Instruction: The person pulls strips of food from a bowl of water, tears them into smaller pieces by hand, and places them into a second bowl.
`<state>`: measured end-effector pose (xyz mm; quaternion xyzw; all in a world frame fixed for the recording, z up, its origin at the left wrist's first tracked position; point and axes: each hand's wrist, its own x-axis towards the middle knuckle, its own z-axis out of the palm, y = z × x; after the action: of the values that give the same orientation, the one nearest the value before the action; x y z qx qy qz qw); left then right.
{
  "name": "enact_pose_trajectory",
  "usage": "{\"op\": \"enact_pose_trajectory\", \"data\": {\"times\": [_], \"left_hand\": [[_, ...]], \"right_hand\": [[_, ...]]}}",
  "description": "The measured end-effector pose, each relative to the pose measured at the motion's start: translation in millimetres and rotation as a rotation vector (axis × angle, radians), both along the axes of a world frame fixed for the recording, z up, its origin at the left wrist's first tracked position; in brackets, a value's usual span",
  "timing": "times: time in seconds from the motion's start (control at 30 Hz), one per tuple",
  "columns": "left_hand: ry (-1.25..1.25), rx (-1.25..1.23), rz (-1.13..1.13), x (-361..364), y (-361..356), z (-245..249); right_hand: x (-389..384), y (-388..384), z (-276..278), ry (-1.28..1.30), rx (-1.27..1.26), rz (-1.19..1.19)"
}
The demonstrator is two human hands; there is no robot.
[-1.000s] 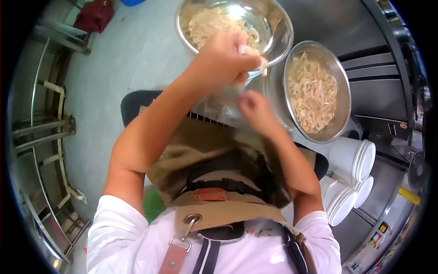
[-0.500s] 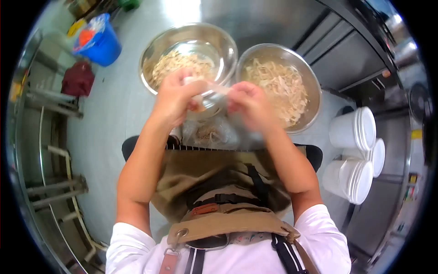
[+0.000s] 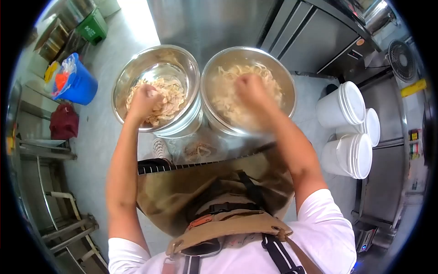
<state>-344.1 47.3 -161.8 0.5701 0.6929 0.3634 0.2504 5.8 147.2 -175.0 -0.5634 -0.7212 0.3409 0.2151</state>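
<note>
Strips, pale and tangled, lie in two steel bowls side by side at upper centre. Inside the rim of the left bowl, the left hand curls at the strips; over the right bowl, the right hand is blurred, fingers bent. What either grips I can't tell. Rims nearly meet; open floor spreads leftward, less toward the white buckets.

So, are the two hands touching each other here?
Apart. The head view shows a clear gap: the left hand is over the left bowl, the right hand over the right bowl.
</note>
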Motion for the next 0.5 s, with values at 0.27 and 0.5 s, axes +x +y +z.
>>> {"op": "enact_pose_trajectory", "data": {"times": [0.27, 0.5], "left_hand": [[0.897, -0.275, -0.197, -27, 26, 17], [0.686, 0.008, -0.301, 38, 40, 89]], "right_hand": [[42, 62, -33, -0.407, 0.083, -0.031], [54, 66, 92, -0.106, 0.13, 0.08]]}}
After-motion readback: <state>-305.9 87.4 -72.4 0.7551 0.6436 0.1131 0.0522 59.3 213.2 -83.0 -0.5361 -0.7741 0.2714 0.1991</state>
